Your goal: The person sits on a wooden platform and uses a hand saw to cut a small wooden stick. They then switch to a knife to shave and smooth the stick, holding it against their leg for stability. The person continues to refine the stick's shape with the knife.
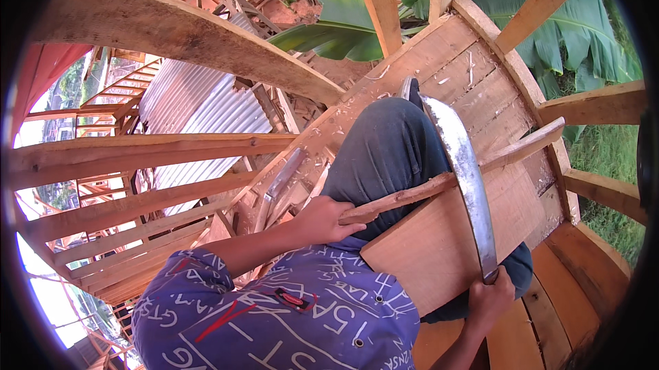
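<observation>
**Blade on the stick, board on the lap**

Left hand (328,220) is wrapped around the near end of a long rough stick (453,176), which runs out toward two o'clock across the lap. Right hand (489,299), low at five o'clock, grips the handle of a long curved blade (464,164); the steel arcs up toward twelve o'clock and crosses over the stick. Under both lies a flat wooden board (439,246), resting on dark trousers (388,154). Plank decking (473,88) with pale shavings spreads beyond. Corrugated metal roofing (199,106) sits at ten o'clock, broad green leaves (343,20) at twelve.
</observation>
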### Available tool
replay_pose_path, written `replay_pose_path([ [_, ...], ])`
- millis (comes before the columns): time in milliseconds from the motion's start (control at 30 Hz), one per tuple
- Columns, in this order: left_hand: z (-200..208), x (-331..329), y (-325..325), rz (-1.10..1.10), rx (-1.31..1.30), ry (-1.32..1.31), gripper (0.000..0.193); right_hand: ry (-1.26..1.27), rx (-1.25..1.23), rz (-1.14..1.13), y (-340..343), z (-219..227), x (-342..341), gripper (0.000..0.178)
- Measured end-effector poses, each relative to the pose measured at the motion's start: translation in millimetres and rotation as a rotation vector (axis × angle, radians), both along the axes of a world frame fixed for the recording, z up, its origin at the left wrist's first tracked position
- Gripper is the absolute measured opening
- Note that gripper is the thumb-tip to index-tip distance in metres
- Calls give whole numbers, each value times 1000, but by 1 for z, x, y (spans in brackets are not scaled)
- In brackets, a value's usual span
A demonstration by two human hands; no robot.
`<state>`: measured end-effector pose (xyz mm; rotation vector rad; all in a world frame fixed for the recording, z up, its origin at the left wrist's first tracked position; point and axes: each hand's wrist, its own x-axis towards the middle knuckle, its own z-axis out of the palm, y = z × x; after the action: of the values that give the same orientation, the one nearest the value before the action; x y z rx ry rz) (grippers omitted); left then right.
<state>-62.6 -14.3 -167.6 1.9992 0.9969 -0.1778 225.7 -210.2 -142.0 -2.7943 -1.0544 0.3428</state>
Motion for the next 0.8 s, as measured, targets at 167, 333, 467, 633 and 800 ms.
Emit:
replay_pose_path([
  [167, -5, -5, -1, -8, 2, 7, 40, -117, -4, 32, -4, -1, 13, 9],
  [333, 0, 1, 1, -8, -21, 14, 39, -98, 58, -71, -7, -3, 19, 10],
  [467, -4, -2, -2, -18, 18, 39, 40, -75, 64, 75, -2, 0, 8, 16],
  [633, -3, 3, 0, 30, -41, -23, 40, -119, 40, -9, -13, -10, 23, 16],
  [800, -7, -3, -2, -8, -2, 25, 41, -39, 65, 55, -5, -2, 12, 12],
])
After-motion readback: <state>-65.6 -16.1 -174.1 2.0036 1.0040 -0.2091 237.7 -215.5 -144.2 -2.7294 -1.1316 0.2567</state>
